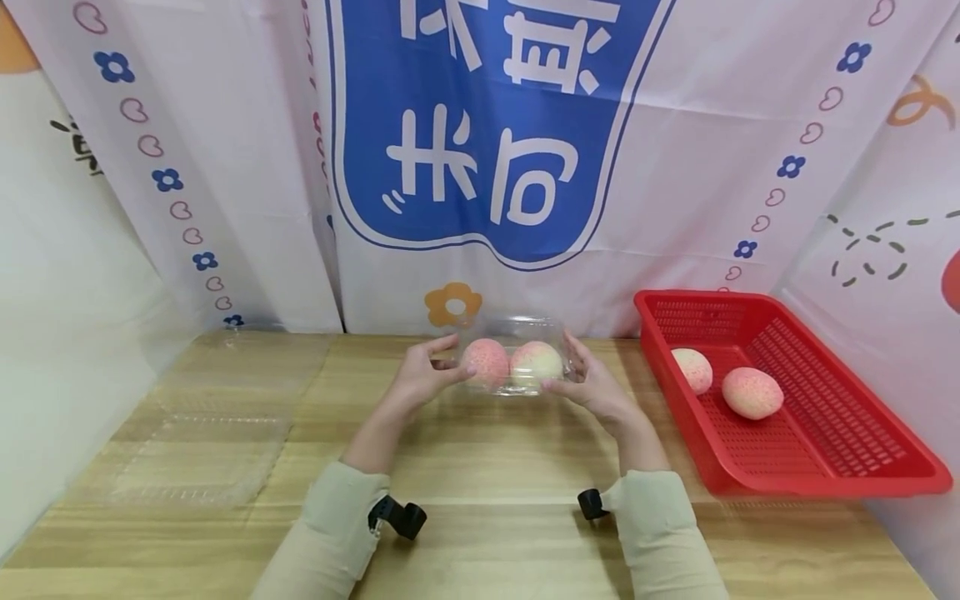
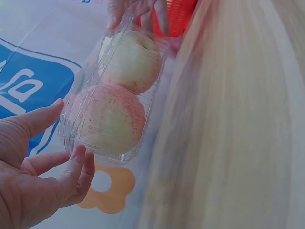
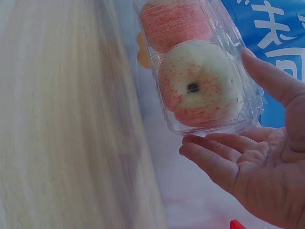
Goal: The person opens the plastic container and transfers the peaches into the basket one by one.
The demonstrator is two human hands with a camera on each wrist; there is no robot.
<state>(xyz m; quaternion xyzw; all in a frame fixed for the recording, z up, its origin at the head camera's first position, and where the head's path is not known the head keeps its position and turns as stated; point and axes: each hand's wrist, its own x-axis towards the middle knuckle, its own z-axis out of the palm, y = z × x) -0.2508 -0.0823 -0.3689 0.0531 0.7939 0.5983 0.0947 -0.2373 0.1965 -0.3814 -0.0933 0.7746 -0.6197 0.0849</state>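
A clear plastic clamshell box (image 1: pixel 523 388) with its lid down holds two peaches, a pinker peach (image 1: pixel 486 363) on the left and a paler peach (image 1: pixel 536 363) on the right. My left hand (image 1: pixel 423 375) grips the box's left end, thumb along the near side. At the opposite end my right hand (image 1: pixel 596 387) holds it likewise, between thumb and fingers. The left wrist view shows the left fingertips (image 2: pixel 77 152) against the box's end. In the right wrist view, the fingers lie at the lower end of the box, and a dark stem hollow shows on the paler peach (image 3: pixel 200 78).
To the right stands a red perforated basket (image 1: pixel 825 483) with two more peaches (image 1: pixel 752 393) in it. Another clear plastic box (image 1: pixel 198 458) lies open on the left of the wooden table (image 1: pixel 480 517). A printed cloth (image 1: pixel 675 208) hangs behind the table's far edge.
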